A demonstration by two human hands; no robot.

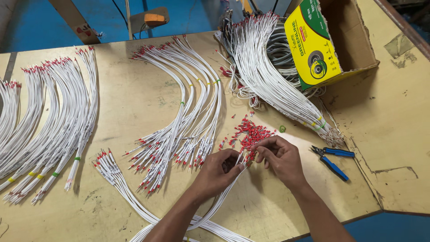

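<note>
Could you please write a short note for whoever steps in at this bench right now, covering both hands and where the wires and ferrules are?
Left hand: grips a few white wires near their ends.
Right hand: fingertips pinch at those wire ends, beside the pile of red ferrules.
Done, by the look of it: red-tipped bundles lie at the middle and left of the table.
Left: the wires in hand; whether the big bundle by the cardboard box needs work, I cannot tell.
Blue-handled pliers lie to the right, untouched.
</note>
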